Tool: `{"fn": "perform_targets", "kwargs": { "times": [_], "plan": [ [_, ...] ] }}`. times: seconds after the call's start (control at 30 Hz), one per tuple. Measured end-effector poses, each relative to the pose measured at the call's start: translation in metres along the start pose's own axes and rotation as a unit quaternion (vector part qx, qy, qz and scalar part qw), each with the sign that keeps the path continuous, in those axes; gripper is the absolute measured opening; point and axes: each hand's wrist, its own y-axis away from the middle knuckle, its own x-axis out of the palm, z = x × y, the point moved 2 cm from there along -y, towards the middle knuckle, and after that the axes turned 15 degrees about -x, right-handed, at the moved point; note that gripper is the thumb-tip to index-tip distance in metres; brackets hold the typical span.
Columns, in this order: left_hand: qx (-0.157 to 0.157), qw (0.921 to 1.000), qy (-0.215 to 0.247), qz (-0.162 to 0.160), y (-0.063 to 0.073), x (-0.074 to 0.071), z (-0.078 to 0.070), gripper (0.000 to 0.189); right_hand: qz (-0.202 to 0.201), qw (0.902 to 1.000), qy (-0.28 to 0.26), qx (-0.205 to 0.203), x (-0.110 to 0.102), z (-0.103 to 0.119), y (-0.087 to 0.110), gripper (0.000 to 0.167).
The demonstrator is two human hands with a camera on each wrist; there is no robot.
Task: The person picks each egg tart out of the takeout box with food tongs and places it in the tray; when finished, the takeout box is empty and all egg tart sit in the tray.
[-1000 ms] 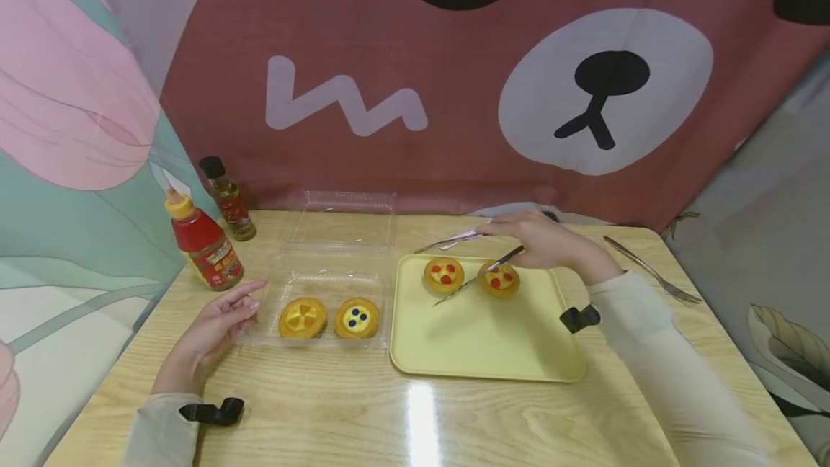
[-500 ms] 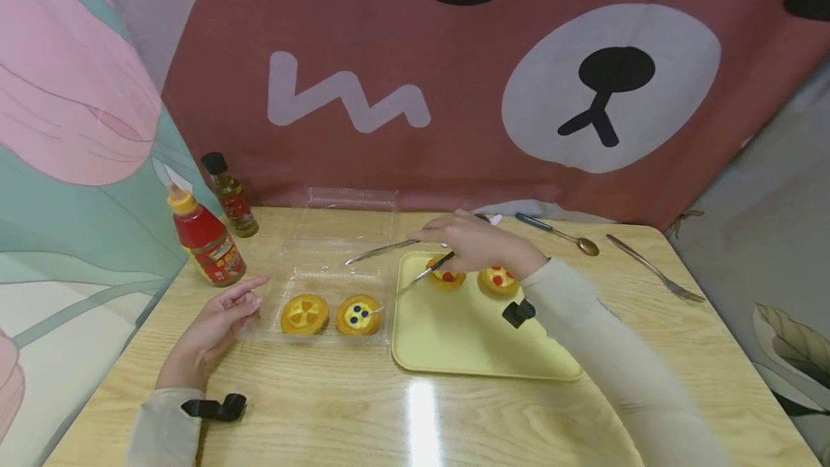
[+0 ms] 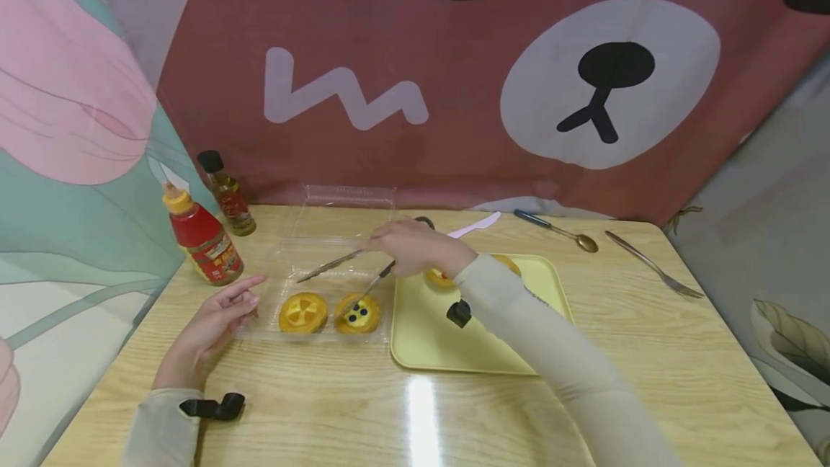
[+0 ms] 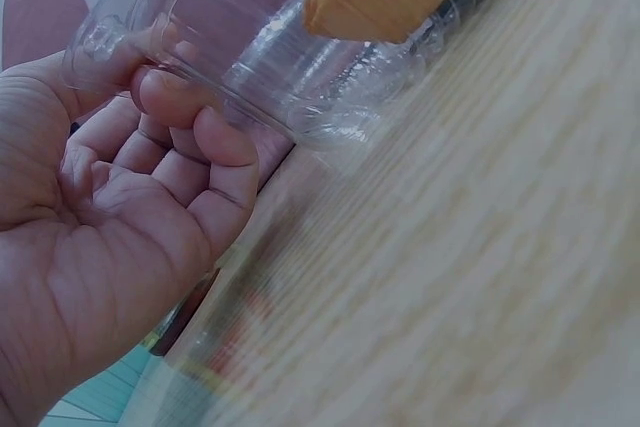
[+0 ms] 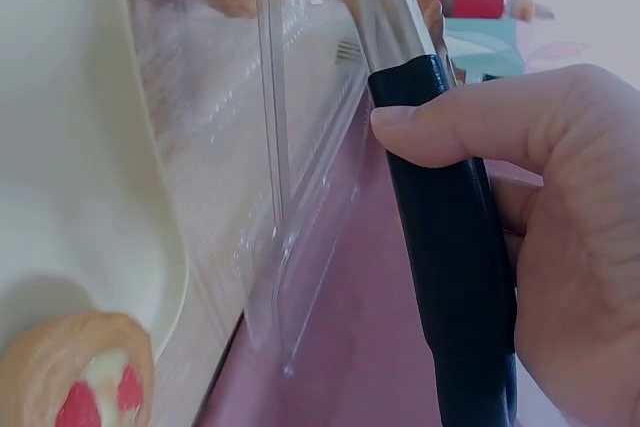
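My right hand [image 3: 421, 247] holds a pair of tongs [image 5: 440, 247] by its black handles, the thumb laid along one of them. The tongs' arms are spread. One tip overlaps the left side of a tart with blue dots [image 3: 363, 316], while the other hangs above and to the left. That tart and a tart with a wedge pattern [image 3: 302, 313] sit in a clear plastic container [image 3: 324, 240] whose lid is folded back. At the container's left edge, my left hand [image 4: 140, 177] pinches the rim between thumb and fingers.
Right of the container lies a yellow tray [image 3: 454, 352] with two red-topped tarts [image 3: 441, 278], partly hidden by the right arm. Behind are a pink knife [image 3: 476, 225], a spoon [image 3: 558, 230] and a fork [image 3: 655, 265]. A red bottle [image 3: 207, 247] and a green-brown bottle [image 3: 227, 193] stand left.
My right hand has carried the spread tongs leftward from over the tray to over the container, uncovering the spoon and the pink knife. The left hand has stayed at the container's edge.
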Motion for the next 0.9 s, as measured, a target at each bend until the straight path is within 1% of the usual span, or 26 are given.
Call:
{"fn": "perform_targets", "kwargs": {
  "times": [0.17,0.4,0.5,0.7,0.9],
  "plan": [
    [-0.001,1.0,0.005,0.003,0.0,0.001,-0.001,0.041,0.02,0.9998,0.008,0.001,0.0,0.005,-0.015,0.072],
    [-0.006,1.0,0.003,-0.004,0.0,0.002,-0.001,0.039,0.031,0.9994,0.01,-0.011,0.001,0.009,-0.03,0.068],
    [-0.008,0.9999,-0.002,-0.005,0.001,0.002,-0.001,0.038,0.037,0.999,0.02,-0.011,0.002,0.011,-0.034,0.067],
    [-0.009,0.9998,-0.013,-0.011,0.002,0.001,-0.001,0.038,0.047,0.9969,0.059,-0.021,0.002,0.017,-0.041,0.063],
    [-0.016,0.9994,-0.025,-0.019,0.002,0.002,-0.001,0.037,0.051,0.9958,0.072,-0.023,0.003,0.02,-0.045,0.062]
  ]
}}
